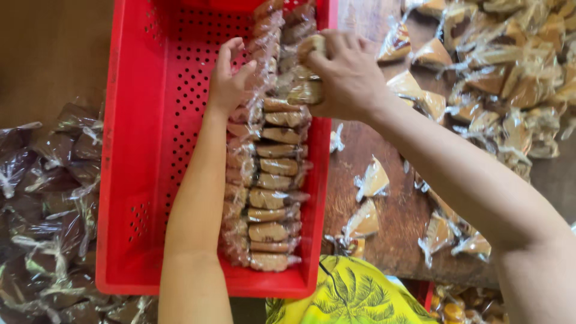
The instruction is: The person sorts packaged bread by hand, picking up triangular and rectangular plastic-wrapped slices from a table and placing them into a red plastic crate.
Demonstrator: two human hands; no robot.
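In red perforated crate [138,180], head view: my right hand [348,75] had fingers clamped on wrapped tan cake slice [312,45], at far end of right-hand row [277,180]; my left hand [228,81], fingers apart, steadied left row [240,174]. Judged best: press slice upright, tight against neighbour, wrapper tail tucked. Loose clear-wrapped wedges [510,78] heaped right on wooden table [396,228]; dark brown wrapped pieces [48,198] piled left

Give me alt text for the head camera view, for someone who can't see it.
Two bare hands pack clear-wrapped brown cake slices into a perforated red plastic crate: the right hand grips several slices at the rows' far end, while the left hand steadies the inner row. Loose wrapped slices cover the wooden table at right; dark wrapped pieces lie left.
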